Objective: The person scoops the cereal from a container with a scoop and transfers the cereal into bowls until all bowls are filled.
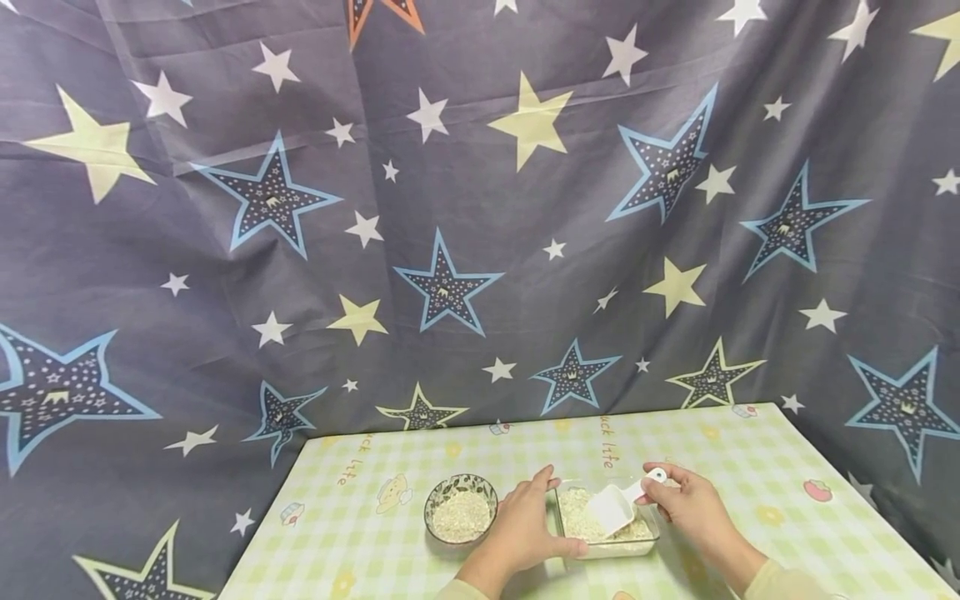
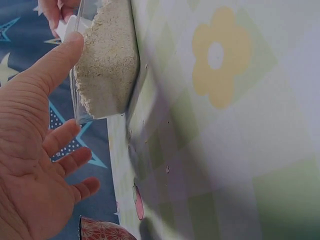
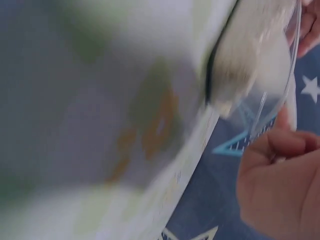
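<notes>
A rectangular glass container [image 1: 645,542] holds pale rolled oats [image 2: 107,60]. At its left end rests my left hand [image 1: 521,525], thumb on the near rim and fingers reaching to the far corner, spanning it. In the left wrist view this left hand [image 2: 30,130] shows its lower fingers spread. My right hand [image 1: 693,504] pinches the handle of a white scoop [image 1: 611,510] by its end. The scoop's bowl lies tilted in the oats. In the right wrist view the right hand [image 3: 280,175] has curled fingers, and the scoop is partly hidden behind the glass.
A patterned bowl [image 1: 480,486] with oat flakes stands left of my left hand. The table has a green-and-white checked cloth [image 1: 360,517]; a few flakes [image 2: 167,170] lie on it. A dark star-printed curtain [image 1: 465,200] hangs behind the table.
</notes>
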`<state>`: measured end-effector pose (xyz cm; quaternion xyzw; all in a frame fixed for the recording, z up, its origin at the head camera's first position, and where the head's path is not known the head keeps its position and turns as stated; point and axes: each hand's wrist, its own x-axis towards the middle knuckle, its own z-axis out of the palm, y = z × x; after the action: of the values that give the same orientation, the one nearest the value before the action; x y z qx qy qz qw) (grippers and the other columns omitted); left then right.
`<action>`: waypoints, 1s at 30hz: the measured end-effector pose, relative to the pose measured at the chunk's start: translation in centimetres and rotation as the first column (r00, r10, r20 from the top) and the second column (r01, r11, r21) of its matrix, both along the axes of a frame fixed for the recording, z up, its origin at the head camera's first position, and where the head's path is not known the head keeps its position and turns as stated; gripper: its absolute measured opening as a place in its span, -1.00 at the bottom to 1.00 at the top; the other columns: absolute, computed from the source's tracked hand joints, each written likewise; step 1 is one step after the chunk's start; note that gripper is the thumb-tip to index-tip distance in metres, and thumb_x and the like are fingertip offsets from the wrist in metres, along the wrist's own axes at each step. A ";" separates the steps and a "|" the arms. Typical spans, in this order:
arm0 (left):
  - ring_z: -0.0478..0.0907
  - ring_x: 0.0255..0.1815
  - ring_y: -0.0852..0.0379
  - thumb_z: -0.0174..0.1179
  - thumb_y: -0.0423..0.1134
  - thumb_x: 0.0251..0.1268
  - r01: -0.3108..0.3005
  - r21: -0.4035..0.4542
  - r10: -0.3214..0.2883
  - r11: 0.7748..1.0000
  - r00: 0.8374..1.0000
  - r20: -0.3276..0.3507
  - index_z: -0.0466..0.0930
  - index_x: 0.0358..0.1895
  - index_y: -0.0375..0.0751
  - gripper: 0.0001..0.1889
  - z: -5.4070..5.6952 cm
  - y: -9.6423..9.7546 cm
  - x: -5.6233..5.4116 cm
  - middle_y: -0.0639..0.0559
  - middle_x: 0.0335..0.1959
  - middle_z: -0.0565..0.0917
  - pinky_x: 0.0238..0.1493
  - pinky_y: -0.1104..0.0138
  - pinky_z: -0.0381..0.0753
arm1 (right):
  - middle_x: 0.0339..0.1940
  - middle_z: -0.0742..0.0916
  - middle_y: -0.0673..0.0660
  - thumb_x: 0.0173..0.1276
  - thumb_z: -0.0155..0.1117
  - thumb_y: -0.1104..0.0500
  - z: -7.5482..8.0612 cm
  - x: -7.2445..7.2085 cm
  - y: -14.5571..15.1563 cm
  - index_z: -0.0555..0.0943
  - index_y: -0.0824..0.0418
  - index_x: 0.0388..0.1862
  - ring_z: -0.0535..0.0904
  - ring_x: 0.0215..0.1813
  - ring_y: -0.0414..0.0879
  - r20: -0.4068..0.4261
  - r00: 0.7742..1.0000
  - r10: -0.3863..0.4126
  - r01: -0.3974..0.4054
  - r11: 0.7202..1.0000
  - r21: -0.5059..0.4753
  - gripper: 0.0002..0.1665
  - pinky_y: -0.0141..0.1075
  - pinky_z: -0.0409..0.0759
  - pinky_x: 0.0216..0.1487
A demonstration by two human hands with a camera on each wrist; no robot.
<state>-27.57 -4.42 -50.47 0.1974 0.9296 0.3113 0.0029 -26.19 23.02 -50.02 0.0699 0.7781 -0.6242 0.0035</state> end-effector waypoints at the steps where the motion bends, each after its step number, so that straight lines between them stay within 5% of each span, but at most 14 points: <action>1: 0.53 0.47 -0.13 0.70 0.30 -0.18 -0.001 -0.003 0.001 1.000 1.000 -0.001 0.23 0.66 -0.19 0.32 0.0 0.0 0.0 0.16 0.45 0.65 0.49 -0.34 0.43 | -0.40 0.88 0.09 0.58 0.31 0.16 0.0 0.3 -0.3 0.47 0.43 0.49 0.33 -0.61 -0.30 0.011 1.000 -0.020 0.020 1.000 -0.009 -0.38 -0.44 0.35 -0.56; 7: 0.55 0.46 -0.13 0.69 0.32 -0.18 -0.003 -0.015 0.002 1.000 1.000 -0.011 0.23 0.66 -0.20 0.32 0.0 0.0 0.0 0.15 0.45 0.64 0.49 -0.31 0.45 | -0.36 0.89 0.12 0.59 0.30 0.15 -0.1 1.4 -1.6 0.46 0.42 0.50 0.46 -0.55 -0.28 0.039 0.997 -0.073 0.075 0.995 -0.067 -0.38 -0.45 0.40 -0.53; 23: 0.54 0.45 -0.11 0.68 0.32 -0.17 -0.001 -0.019 0.001 1.000 1.000 -0.001 0.23 0.66 -0.20 0.31 -0.3 0.1 -0.1 0.18 0.48 0.62 0.52 -0.27 0.43 | -0.39 0.87 -0.06 0.66 0.21 0.09 -1.0 1.5 -1.0 0.34 0.41 0.58 0.33 -0.62 -0.36 0.122 0.990 -0.075 0.093 0.985 -0.143 -0.32 -0.48 0.27 -0.61; 30: 0.54 0.46 -0.12 0.68 0.32 -0.17 0.000 -0.013 0.000 1.000 1.000 -0.005 0.22 0.66 -0.20 0.32 -0.2 0.0 0.0 0.19 0.48 0.62 0.53 -0.28 0.41 | -0.34 0.86 -0.14 0.72 0.10 0.08 -1.2 1.4 0.6 0.22 0.38 0.63 0.30 -0.59 -0.42 0.163 0.986 -0.047 0.093 0.954 -0.284 -0.32 -0.54 0.30 -0.59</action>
<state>-27.61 -4.38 -50.67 0.1983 0.9316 0.3045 0.0018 -24.76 23.59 -51.19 0.1441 0.6722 -0.7244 0.0517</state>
